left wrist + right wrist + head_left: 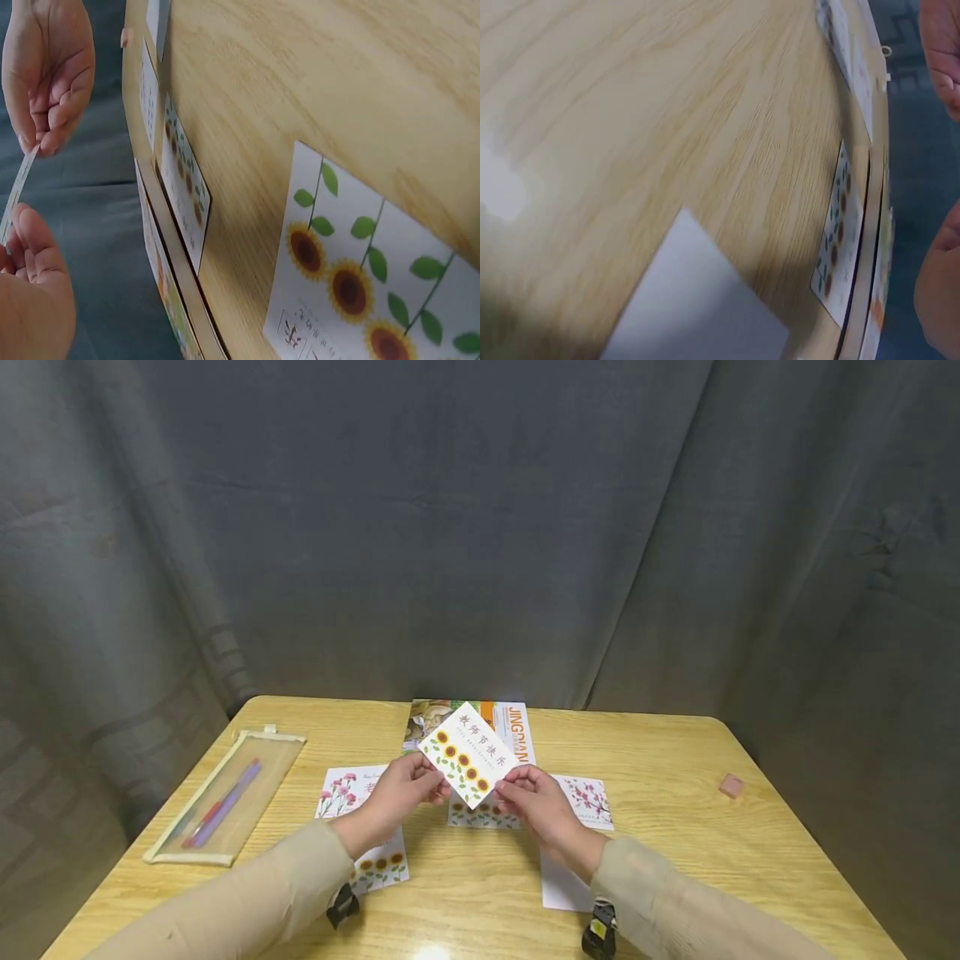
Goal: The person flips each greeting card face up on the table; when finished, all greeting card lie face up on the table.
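Observation:
Both hands hold up a white greeting card point(467, 755) printed with a row of sunflowers and Chinese characters, tilted above the table. My left hand point(405, 793) pinches its lower left edge; my right hand point(542, 806) pinches the lower right corner. In the left wrist view the card point(18, 187) shows nearly edge-on between the two hands. Under it lies another sunflower card point(483, 816), partly covered. Below my left forearm are a pink carnation card point(341, 789) and a sunflower card point(382, 870). Beside my right hand lies a pink blossom card point(591, 800), with a plain white card point(562, 885) nearer me.
A colourful booklet point(517, 727) lies at the back middle of the wooden table point(637, 743). At the left is a mesh zip pouch point(258, 785) with pens inside. A small pink block point(731, 786) sits at the right. Grey curtains point(450, 527) hang behind.

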A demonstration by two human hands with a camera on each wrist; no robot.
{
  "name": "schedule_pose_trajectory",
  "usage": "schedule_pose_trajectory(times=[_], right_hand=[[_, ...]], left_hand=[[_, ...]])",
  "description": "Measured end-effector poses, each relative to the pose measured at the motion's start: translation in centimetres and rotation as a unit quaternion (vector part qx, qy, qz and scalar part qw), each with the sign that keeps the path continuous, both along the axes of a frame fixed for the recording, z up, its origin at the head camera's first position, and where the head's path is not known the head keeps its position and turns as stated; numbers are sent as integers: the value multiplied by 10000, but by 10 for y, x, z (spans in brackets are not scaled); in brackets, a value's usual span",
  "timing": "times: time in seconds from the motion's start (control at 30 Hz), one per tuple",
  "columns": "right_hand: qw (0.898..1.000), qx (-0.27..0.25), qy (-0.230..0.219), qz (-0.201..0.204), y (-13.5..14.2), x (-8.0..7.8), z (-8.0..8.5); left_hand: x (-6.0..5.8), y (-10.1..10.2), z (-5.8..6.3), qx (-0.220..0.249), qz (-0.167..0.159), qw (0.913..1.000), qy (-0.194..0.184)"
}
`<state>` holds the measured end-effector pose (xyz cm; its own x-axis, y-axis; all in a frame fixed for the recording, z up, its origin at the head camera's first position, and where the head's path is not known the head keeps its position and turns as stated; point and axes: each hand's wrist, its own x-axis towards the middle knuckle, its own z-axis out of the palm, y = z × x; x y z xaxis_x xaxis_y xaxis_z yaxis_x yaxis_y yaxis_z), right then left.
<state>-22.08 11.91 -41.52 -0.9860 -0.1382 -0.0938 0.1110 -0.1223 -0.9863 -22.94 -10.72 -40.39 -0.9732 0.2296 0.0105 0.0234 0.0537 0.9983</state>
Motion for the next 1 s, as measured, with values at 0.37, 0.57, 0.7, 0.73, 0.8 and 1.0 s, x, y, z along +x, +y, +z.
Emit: schedule_pose_trajectory(times=[0.37, 0.57, 0.7, 0.73, 0.8, 1.0], right_hand=[[9992, 344, 53, -187, 2, -3, -3], [9930, 1177, 41, -99, 10, 0, -11], [9842, 1758, 184, -68, 14, 6, -19], [9817, 1896, 194, -28, 15, 9, -19], [9777, 2090, 138, 155, 17, 13, -19], [9743, 1865, -421, 1191, 25, 25, -12]], left_hand=[[5, 0, -4, -273, 734, 9969, 20], [13, -5, -8, -1011, 430, 9939, -70], [23, -7, -11, -1291, 101, 9906, -447], [25, -7, -12, -1330, 2, 9894, -581], [30, -10, -15, -1407, -210, 9866, -797], [38, -19, -22, -1328, -1034, 9779, -1244]])
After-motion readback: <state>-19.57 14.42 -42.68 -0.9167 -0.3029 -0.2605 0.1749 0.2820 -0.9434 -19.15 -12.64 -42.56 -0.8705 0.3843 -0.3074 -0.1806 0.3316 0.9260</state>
